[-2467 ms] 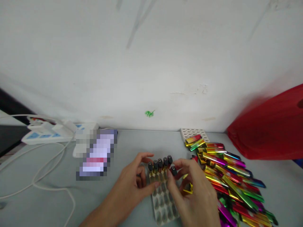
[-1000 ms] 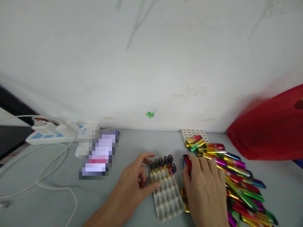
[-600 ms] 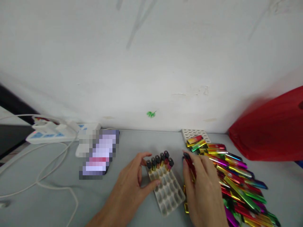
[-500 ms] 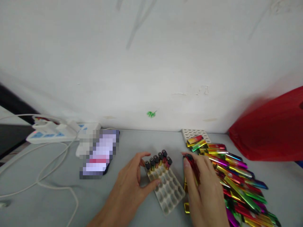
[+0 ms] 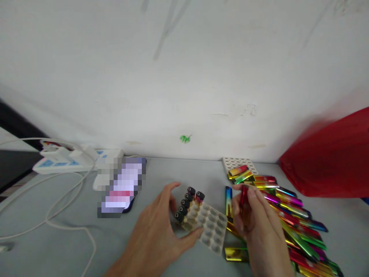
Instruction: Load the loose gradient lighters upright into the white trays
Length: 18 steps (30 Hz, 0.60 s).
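Observation:
A pale tray (image 5: 211,227) with rows of round holes lies tilted on the grey table. Several black-capped tubes (image 5: 184,202) stand along its left and upper edge. My left hand (image 5: 167,227) is curved around the tray's left side, its thumb on the front edge and its fingers apart from the thumb near the caps. Right of the tray, my right hand (image 5: 259,223) grips a shiny red tube (image 5: 244,200) between thumb and fingers. Beside that hand lie a blue-gold tube (image 5: 228,200) and a yellow one (image 5: 236,254).
A pile of shiny coloured tubes (image 5: 300,231) spreads at the right. Behind it are a white perforated tray (image 5: 235,163) and a red bag (image 5: 328,157). At the left are a phone (image 5: 123,186), a power strip (image 5: 63,165) and white cables (image 5: 72,228). A wall closes the back.
The tray has turned counter-clockwise beside my left hand. My right hand has moved right and lifted a red tube upright, uncovering the blue-gold tube.

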Tool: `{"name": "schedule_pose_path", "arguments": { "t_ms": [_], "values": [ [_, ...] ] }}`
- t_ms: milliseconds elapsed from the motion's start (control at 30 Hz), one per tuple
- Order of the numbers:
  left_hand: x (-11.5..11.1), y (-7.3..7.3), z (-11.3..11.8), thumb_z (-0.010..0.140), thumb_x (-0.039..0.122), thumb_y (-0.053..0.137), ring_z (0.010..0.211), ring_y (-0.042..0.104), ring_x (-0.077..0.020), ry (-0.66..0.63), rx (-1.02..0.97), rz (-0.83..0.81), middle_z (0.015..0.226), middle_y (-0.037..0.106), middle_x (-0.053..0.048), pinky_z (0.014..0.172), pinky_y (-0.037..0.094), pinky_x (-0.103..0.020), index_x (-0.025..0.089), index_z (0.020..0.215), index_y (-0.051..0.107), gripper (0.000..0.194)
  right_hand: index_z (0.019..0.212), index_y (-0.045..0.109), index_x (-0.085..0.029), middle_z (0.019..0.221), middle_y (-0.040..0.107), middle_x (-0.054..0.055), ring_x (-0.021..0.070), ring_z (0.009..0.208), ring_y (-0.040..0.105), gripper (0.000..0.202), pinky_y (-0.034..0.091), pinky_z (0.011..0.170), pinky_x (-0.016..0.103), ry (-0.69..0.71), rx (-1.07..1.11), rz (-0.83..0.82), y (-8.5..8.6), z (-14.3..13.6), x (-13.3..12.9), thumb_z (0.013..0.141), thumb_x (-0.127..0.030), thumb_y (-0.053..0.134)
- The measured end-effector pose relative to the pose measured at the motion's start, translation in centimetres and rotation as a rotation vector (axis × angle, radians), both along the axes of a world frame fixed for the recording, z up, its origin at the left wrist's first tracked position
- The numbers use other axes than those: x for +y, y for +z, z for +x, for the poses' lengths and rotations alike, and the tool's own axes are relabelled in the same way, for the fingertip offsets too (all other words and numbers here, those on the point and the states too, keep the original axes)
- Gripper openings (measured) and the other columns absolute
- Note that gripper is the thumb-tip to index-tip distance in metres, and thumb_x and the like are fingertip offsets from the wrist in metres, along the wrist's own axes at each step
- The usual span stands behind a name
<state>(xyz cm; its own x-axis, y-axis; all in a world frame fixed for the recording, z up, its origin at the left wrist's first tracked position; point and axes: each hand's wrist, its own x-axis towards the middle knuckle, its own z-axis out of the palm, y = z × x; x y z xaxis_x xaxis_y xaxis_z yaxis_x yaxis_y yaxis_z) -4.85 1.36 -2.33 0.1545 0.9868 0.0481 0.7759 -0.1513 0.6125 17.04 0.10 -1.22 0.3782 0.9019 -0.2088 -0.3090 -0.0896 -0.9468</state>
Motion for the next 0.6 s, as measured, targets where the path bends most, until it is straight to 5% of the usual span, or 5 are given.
{"name": "schedule_pose_path", "arguments": {
  "t_ms": [167, 267, 400, 600],
  "values": [
    [0.5, -0.2, -1.0, 0.063, 0.040, 0.108, 0.116, 0.072, -0.0355, -0.162, -0.169, -0.080, 0.161, 0.058, -0.009, 0.093, 0.061, -0.045, 0.044, 0.168, 0.026, 0.133, 0.067, 0.060, -0.023, 0.055, 0.036, -0.007, 0.0114, 0.048, 0.025, 0.056, 0.027, 0.043, 0.025, 0.110, 0.269, 0.007, 0.3, 0.2, 0.4, 0.090, -0.073, 0.073],
    [1.2, -0.4, -1.5, 0.063, 0.033, 0.108, 0.128, 0.070, -0.0379, -0.213, -0.288, -0.201, 0.163, 0.060, -0.008, 0.082, 0.063, -0.037, 0.045, 0.171, 0.027, 0.135, 0.061, 0.053, -0.024, 0.057, 0.035, -0.006, 0.0126, 0.052, 0.026, 0.058, 0.034, 0.048, 0.026, 0.182, 0.370, 0.030, 1.2, -0.1, 0.4, 0.088, -0.070, 0.076],
    [2.0, -0.5, -1.7, 0.072, 0.026, 0.100, 0.118, 0.076, -0.0356, -0.232, -0.405, -0.330, 0.160, 0.063, -0.010, 0.072, 0.062, -0.032, 0.043, 0.174, 0.027, 0.127, 0.066, 0.056, -0.024, 0.062, 0.039, -0.005, 0.0140, 0.056, 0.030, 0.052, 0.040, 0.052, 0.026, 0.263, 0.456, 0.059, 1.6, -0.4, 0.2, 0.090, -0.065, 0.077],
    [2.0, -1.1, -1.7, 0.073, 0.020, 0.097, 0.116, 0.077, -0.0328, -0.219, -0.498, -0.328, 0.151, 0.068, -0.010, 0.100, 0.064, -0.044, 0.038, 0.171, 0.034, 0.117, 0.082, 0.064, -0.025, 0.073, 0.052, -0.002, 0.0149, 0.059, 0.033, 0.048, 0.033, 0.047, 0.023, 0.390, 0.522, 0.056, 1.4, -0.5, 0.0, 0.096, -0.070, 0.072]
  ]
}}
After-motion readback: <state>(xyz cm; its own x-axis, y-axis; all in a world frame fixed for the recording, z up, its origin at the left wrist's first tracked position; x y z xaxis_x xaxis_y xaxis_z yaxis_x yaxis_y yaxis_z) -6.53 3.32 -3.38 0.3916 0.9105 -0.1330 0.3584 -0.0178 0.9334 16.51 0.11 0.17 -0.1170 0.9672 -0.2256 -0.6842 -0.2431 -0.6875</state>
